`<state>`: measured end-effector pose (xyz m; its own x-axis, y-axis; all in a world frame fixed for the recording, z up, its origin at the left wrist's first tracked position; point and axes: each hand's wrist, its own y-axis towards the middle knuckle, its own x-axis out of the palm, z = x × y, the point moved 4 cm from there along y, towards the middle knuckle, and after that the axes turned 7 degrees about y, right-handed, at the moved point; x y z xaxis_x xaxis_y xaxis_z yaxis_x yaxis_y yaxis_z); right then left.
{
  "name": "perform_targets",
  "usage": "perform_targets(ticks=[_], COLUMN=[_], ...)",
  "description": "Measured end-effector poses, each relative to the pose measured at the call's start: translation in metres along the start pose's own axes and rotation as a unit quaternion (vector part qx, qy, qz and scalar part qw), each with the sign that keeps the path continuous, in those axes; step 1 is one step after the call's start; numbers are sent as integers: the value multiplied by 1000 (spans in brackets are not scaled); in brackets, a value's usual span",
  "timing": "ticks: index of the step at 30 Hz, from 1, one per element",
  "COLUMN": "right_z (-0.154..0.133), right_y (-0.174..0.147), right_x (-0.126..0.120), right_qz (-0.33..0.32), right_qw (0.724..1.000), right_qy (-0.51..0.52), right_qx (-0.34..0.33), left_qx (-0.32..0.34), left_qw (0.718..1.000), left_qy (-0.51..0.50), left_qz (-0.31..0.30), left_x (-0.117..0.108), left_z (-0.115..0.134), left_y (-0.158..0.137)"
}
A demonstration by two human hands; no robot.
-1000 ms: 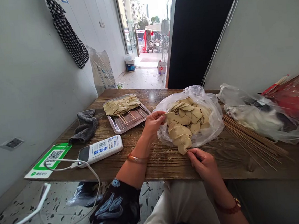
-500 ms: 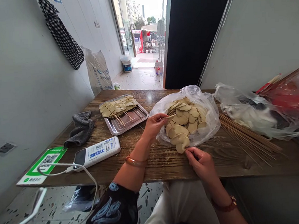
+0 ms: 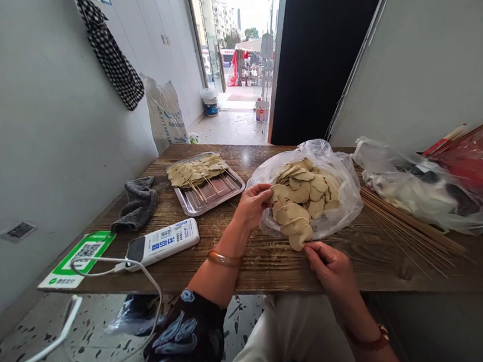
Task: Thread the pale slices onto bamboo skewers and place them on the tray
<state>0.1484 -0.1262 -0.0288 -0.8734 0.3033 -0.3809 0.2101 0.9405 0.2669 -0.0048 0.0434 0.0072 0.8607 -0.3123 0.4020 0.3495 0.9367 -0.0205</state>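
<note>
Between the fingertips of my left hand [image 3: 252, 207] is a thin, round beige slice [image 3: 279, 192], at the far end of a row of slices. My right hand [image 3: 332, 267] pinches the near end of a bamboo skewer [image 3: 305, 245]. Overlapping beige slices [image 3: 297, 227] are threaded on that skewer, hiding most of its length. Just behind them, an open clear plastic bag [image 3: 350, 208] holds a heap of similar loose slices [image 3: 308, 184]. What the slices are made of I cannot tell.
Filled skewers [image 3: 199, 170] lie on a metal tray [image 3: 192, 209] at left. Nearby are a grey cloth [image 3: 137, 203], a white power bank [image 3: 166, 242] with a cable and a green QR card [image 3: 80, 260]. Bare bamboo skewers [image 3: 412, 226] and plastic bags [image 3: 425, 183] lie at right.
The slice in my left hand has turned from nearly edge-on to showing its flat face. The whole view has shifted slightly; my right hand keeps its pinch on the skewer.
</note>
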Motion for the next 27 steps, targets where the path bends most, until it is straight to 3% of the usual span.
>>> perform_targets(ticks=[8, 27], right_z=[-1, -3], right_y=[0, 0], right_x=[0, 0], right_qz=[3, 6], right_qw=[1000, 1000], right_qy=[-7, -5], right_qx=[-9, 8], left_qx=[-21, 84], left_qw=[999, 991], left_qy=[-10, 97], left_qz=[-23, 24], left_x=[5, 9], left_z=[-9, 3], left_y=[-1, -4])
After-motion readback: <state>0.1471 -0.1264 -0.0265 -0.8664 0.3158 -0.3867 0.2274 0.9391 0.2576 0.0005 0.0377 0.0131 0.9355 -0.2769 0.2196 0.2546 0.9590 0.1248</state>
